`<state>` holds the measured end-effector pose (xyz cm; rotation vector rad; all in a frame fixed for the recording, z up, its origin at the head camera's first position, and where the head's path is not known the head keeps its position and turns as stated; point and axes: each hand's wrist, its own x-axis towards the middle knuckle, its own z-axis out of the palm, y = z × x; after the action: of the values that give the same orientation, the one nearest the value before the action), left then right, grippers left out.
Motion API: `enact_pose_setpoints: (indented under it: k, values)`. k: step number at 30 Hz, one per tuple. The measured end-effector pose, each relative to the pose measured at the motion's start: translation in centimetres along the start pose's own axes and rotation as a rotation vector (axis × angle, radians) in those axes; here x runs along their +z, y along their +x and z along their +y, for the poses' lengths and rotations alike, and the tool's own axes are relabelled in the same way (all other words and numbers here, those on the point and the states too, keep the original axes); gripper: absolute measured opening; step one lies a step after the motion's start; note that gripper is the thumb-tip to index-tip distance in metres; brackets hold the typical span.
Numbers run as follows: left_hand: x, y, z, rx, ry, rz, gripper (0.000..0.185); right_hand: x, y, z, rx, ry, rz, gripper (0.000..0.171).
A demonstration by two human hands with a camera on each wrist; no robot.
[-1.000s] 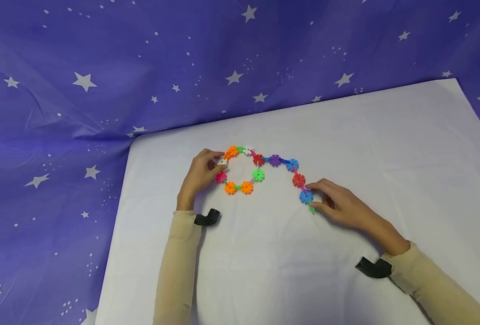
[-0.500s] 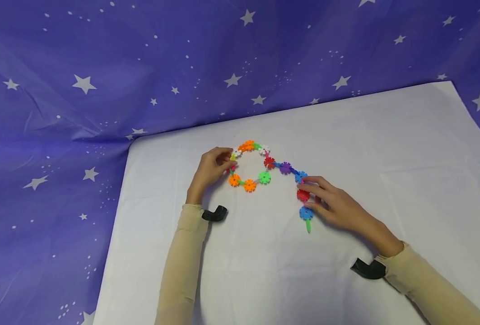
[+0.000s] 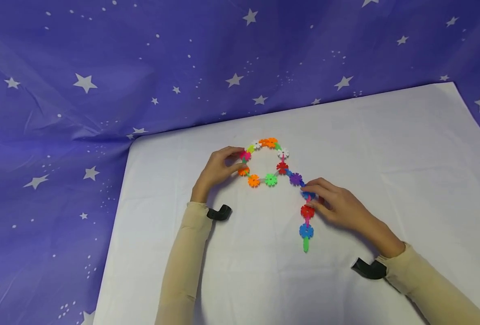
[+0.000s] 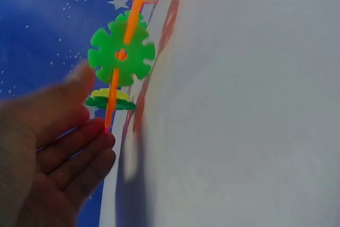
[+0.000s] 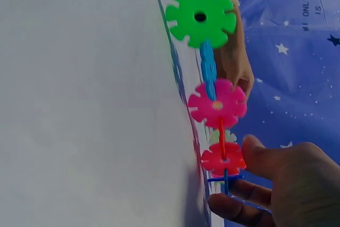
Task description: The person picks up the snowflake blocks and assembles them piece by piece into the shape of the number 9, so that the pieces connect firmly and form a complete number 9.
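Observation:
Notched plastic snowflake discs are slotted together into one chain, with a closed ring on the left and a tail. Around the ring are a green disc [image 3: 270,179], orange discs [image 3: 253,181] and a pink disc [image 3: 245,155]. My left hand [image 3: 219,167] pinches the ring's left side near the pink disc. From the ring's red disc [image 3: 282,168] runs the tail, through a purple disc [image 3: 295,179]. My right hand [image 3: 339,203] grips it at a blue disc [image 3: 308,195], partly hidden by fingers. Below are a red disc [image 3: 307,211], another blue disc [image 3: 306,231] and an edge-on green disc [image 3: 305,244].
A white cloth [image 3: 256,275] covers the table. Behind it hangs a purple-blue curtain [image 3: 207,54] with white stars. A black curved piece sits at each sleeve cuff, one at the left wrist [image 3: 219,212] and one at the right [image 3: 369,269].
The ring has shifted right and turned clockwise. My left hand followed it slightly right. The tail slid down past my right hand, whose grip is now one blue disc closer to the ring.

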<state>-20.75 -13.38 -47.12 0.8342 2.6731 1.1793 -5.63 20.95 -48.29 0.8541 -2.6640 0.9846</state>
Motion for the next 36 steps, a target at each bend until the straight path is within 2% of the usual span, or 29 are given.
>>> enact_pose_setpoints:
  k: [4,7,10,15,19,24,27,30,33,36]
  values:
    - [0.2,0.2,0.4,0.036,0.013,-0.007,0.053,0.2,-0.3,-0.1,-0.038,0.013,0.023,0.041]
    - [0.0,-0.1,0.5,0.024,0.039,0.008,0.056,0.3,-0.4,-0.2,-0.049,0.01,0.023,0.041]
    - [0.1,-0.1,0.5,0.033,0.032,-0.009,0.056,0.5,-0.4,-0.2,-0.059,0.034,0.028,0.039]
    - [0.8,1.0,0.9,0.066,-0.002,-0.08,0.048,0.9,-0.6,-0.5,-0.041,0.09,0.075,0.026]
    - [1.1,2.3,1.3,0.073,-0.011,-0.118,0.042,1.5,-0.8,-1.2,0.01,0.133,0.121,0.023]
    - [1.4,3.2,1.7,0.09,0.036,-0.144,0.04,1.9,-0.8,-1.9,0.041,0.134,0.138,0.023]
    - [1.5,2.6,2.1,0.082,0.078,-0.138,0.041,1.5,-0.4,-1.3,0.05,0.099,0.155,0.022]
    - [1.5,1.1,2.5,0.064,0.099,-0.121,0.046,0.6,0.8,0.4,0.038,0.039,0.142,0.027]
    - [1.8,-0.3,2.9,0.079,0.117,-0.087,0.05,-0.5,2.9,2.6,0.016,0.003,0.059,0.041]
    - [2.5,-1.4,3.6,0.13,0.143,-0.054,0.052,-1.1,5.0,4.3,0.029,0.003,-0.084,0.052]
